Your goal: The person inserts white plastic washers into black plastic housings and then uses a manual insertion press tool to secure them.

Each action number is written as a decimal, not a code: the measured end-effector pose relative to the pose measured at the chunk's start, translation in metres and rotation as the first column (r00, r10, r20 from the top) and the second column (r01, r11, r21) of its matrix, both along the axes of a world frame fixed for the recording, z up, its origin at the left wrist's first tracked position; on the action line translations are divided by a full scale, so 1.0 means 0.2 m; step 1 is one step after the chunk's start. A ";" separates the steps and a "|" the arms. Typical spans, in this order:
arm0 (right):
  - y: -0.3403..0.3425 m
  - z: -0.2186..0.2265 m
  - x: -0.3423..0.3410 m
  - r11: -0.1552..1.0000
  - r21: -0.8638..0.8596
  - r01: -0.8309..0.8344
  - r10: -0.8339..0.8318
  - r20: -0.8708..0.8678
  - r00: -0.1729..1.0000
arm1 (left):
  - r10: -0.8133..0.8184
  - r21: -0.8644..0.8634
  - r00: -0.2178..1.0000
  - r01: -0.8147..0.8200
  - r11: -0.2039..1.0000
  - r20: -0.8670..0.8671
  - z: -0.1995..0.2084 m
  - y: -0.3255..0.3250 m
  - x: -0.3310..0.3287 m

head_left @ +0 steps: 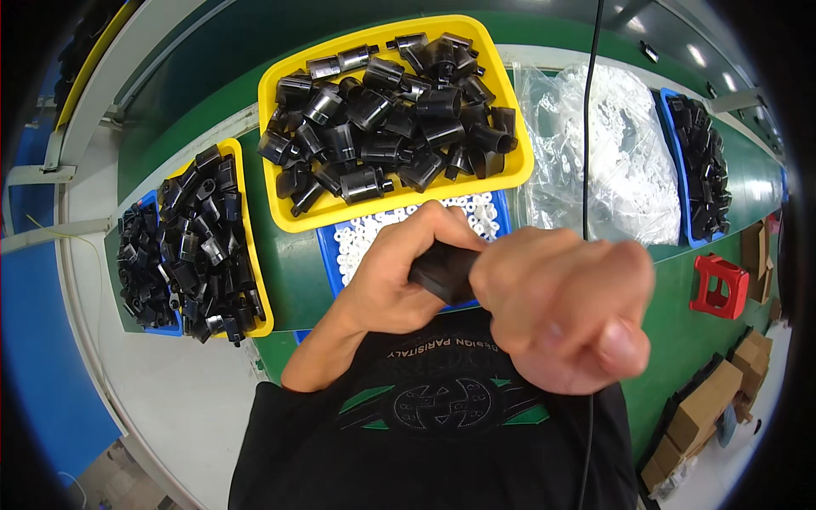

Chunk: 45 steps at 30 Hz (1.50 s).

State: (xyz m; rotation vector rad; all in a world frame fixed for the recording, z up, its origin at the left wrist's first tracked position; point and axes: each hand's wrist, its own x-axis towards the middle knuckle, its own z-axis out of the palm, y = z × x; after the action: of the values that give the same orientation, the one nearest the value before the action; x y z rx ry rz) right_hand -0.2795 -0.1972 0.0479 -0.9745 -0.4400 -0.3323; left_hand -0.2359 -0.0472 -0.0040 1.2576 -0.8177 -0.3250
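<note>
My left hand (399,276) is closed around a dark, black plastic part (445,272) in front of my chest. Close to the camera and slightly blurred, my right hand (565,310) is curled into a fist against the right end of that part. What lies inside its fingers is hidden. Just beyond my hands is a blue tray (330,265) of small white ring-like pieces. Behind it, and overlapping it, stands a yellow tray (285,223) heaped with black cylindrical housings (382,115).
At left, another yellow tray (265,319) and a blue tray hold black parts. A clear bag (616,153) of white pieces lies right of centre, beside a blue tray (671,127) of black parts. A black cable (586,110) hangs down. A red stool (719,286) and cardboard boxes (710,404) stand at right.
</note>
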 end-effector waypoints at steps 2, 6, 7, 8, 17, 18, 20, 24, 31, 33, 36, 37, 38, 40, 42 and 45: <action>0.01 -0.01 0.01 1.000 0.014 -0.022 0.022 0.001 1.000 | -0.028 -0.009 0.992 0.027 1.000 -0.122 -0.04 0.04 0.00; -0.12 0.08 -0.03 0.975 0.211 -0.069 0.017 0.241 0.970 | 0.003 -0.074 0.965 -0.023 0.997 -0.263 -0.10 0.06 0.04; -0.10 0.09 -0.04 0.975 0.211 -0.070 0.014 0.255 0.967 | 0.031 -0.045 0.973 -0.043 0.998 -0.229 -0.11 0.07 0.06; -0.08 0.09 -0.06 0.969 0.119 0.216 -0.234 0.164 0.958 | 0.056 -0.020 0.979 -0.061 0.998 -0.196 -0.13 0.09 0.08; -0.06 -0.51 -0.06 -0.209 -0.973 0.094 -0.433 0.178 0.884 | 0.423 0.498 0.848 -0.530 0.686 0.320 0.07 0.26 0.44; -0.06 -0.56 -0.08 -0.244 -0.968 0.056 -0.444 0.163 0.881 | 0.452 0.542 0.847 -0.528 0.653 0.281 0.14 0.24 0.48; -0.07 -0.59 -0.10 -0.276 -0.958 0.082 -0.427 0.199 0.882 | 0.347 0.570 0.758 -0.647 0.507 0.553 0.23 0.20 0.62; -0.10 -0.64 -0.13 -0.284 -0.946 0.158 -0.341 0.254 0.905 | 0.221 0.559 0.718 -0.667 0.493 0.661 0.27 0.01 0.96; -0.10 -0.70 -0.18 -0.279 -0.919 0.277 -0.380 0.370 0.848 | -0.078 0.799 0.819 -0.525 0.294 0.568 -0.04 -0.26 1.63; -0.10 -0.70 -0.18 -0.229 -0.921 0.314 -0.408 0.384 0.828 | -0.106 0.834 0.848 -0.476 0.278 0.519 -0.09 -0.34 1.71; -0.09 -0.73 -0.18 -0.197 -0.928 0.315 -0.421 0.370 0.828 | -0.184 0.891 0.883 -0.384 0.244 0.431 -0.16 -0.37 1.73; -0.09 -0.72 -0.18 -0.192 -0.927 0.322 -0.423 0.374 0.825 | -0.232 0.873 0.846 -0.433 0.224 0.480 -0.18 -0.36 1.73; -0.08 -0.72 -0.17 -0.192 -0.926 0.325 -0.415 0.377 0.828 | -0.276 0.852 0.807 -0.483 0.203 0.523 -0.21 -0.33 1.73; -0.08 -0.72 -0.17 -0.173 -0.917 0.358 -0.433 0.398 0.809 | -0.163 0.686 0.675 -0.652 0.323 0.719 -0.19 -0.36 1.54; -0.11 -0.71 -0.17 -0.182 -0.923 0.339 -0.456 0.385 0.803 | 0.034 0.700 0.804 -0.537 0.471 0.594 -0.03 -0.44 1.26; -0.11 -0.78 -0.15 -0.154 -0.920 0.360 -0.426 0.390 0.816 | -0.087 0.797 0.841 -0.466 0.384 0.534 0.03 -0.38 0.95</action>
State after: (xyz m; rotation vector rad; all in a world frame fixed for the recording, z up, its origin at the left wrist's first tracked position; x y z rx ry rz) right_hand -0.3101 -0.2186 -0.1073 -2.6981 -0.2407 -0.5693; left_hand -0.0449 -0.1227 0.0029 2.5993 -0.9266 -0.2410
